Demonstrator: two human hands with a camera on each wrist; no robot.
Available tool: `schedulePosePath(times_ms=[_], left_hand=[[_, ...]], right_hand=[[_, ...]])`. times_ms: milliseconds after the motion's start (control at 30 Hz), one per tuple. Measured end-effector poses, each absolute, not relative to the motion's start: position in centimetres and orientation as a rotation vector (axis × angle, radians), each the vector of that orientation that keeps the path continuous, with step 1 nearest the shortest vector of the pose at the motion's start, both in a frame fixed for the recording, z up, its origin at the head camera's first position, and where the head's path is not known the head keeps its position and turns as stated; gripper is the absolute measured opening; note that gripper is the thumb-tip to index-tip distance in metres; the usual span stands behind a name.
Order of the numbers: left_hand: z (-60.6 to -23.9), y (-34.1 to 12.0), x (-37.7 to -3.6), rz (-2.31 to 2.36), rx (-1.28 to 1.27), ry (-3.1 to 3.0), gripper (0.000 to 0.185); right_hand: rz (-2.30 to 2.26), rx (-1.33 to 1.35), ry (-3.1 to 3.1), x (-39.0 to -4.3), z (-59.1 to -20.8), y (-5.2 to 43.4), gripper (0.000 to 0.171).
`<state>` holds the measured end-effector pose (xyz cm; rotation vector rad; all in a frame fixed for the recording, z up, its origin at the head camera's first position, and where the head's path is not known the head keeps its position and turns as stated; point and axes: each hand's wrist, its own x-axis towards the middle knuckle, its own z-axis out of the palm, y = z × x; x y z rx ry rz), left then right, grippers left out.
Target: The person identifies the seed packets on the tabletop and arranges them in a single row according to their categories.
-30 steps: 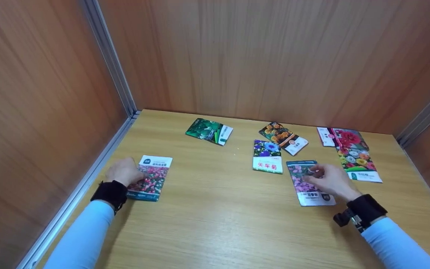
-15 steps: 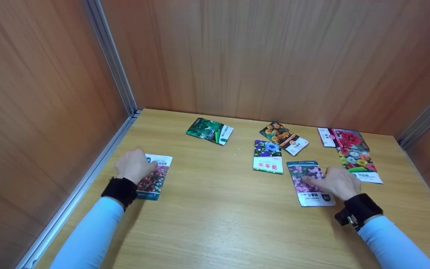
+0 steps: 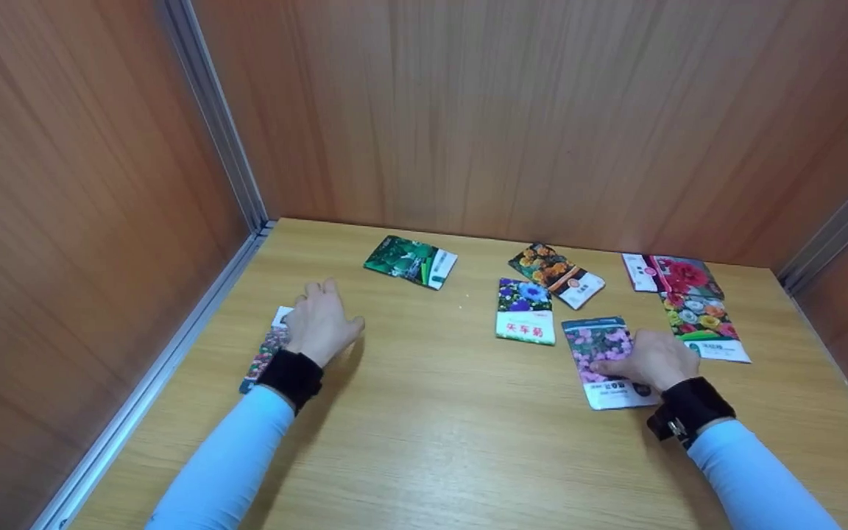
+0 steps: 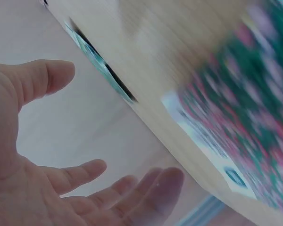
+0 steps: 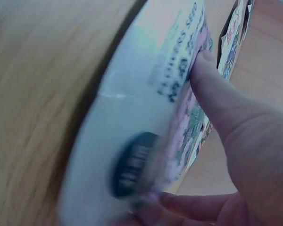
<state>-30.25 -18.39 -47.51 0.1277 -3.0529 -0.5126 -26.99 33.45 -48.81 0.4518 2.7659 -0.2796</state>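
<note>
left hand (image 3: 321, 324) above the bench (image 3: 424, 442), fingers spread and loose, holding nothing; just over the red-flower packet (image 3: 268, 352) at the bench's left side. right hand (image 3: 652, 359) on the pink packet (image 3: 601, 353) at right, thumb (image 5: 212, 89) pressed flat on its face, other fingers apparently tucked at its edge, blurred in the wrist view. green packet (image 3: 411, 261) farther back near the wall. blue-flower packet (image 3: 525, 309) just left of the pink one.
</note>
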Motion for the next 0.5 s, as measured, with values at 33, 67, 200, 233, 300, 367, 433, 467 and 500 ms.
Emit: schedulePosePath(times_ms=[33,67,200,233,300,367,433,467,500], left_hand=[[-47.6,-17.8,-30.3,-0.521,0.117,-3.058,0.083],[-47.6,-17.2,-30.3,-0.53,0.104,-3.06,0.085],[-47.6,-14.6,-30.3,-0.539,0.044,-3.06,0.086],[-47.6,-14.0,-30.3,-0.534,0.028,-3.055,0.085],[-47.6,-12.9,-30.2,-0.522,-0.005,-3.049,0.083],[-47.6,-11.9,-30.0,-0.508,-0.041,-3.045,0.082],[-47.6,-10.9,-29.8,-0.502,-0.082,-3.038,0.081],[-47.6,-10.5,-29.8,-0.498,-0.104,-3.034,0.081],[-47.6,-10.0,-29.7,-0.493,-0.128,-3.028,0.082]], right_hand=[[-0.285,0.449,2.767,-27.0,-48.9,33.5,0.1],[-0.297,0.443,2.771,-27.0,-49.0,33.5,0.101],[-0.38,0.41,2.783,-26.9,-49.2,33.4,0.105],[-0.417,0.402,2.784,-26.8,-49.2,33.3,0.103],[-0.494,0.385,2.782,-26.8,-49.1,33.1,0.1],[-0.569,0.36,2.781,-26.7,-48.9,33.0,0.1],[-0.625,0.333,2.78,-26.6,-48.5,33.0,0.101],[-0.645,0.321,2.78,-26.5,-48.2,33.0,0.1],[-0.67,0.313,2.776,-26.4,-47.9,33.1,0.099]])
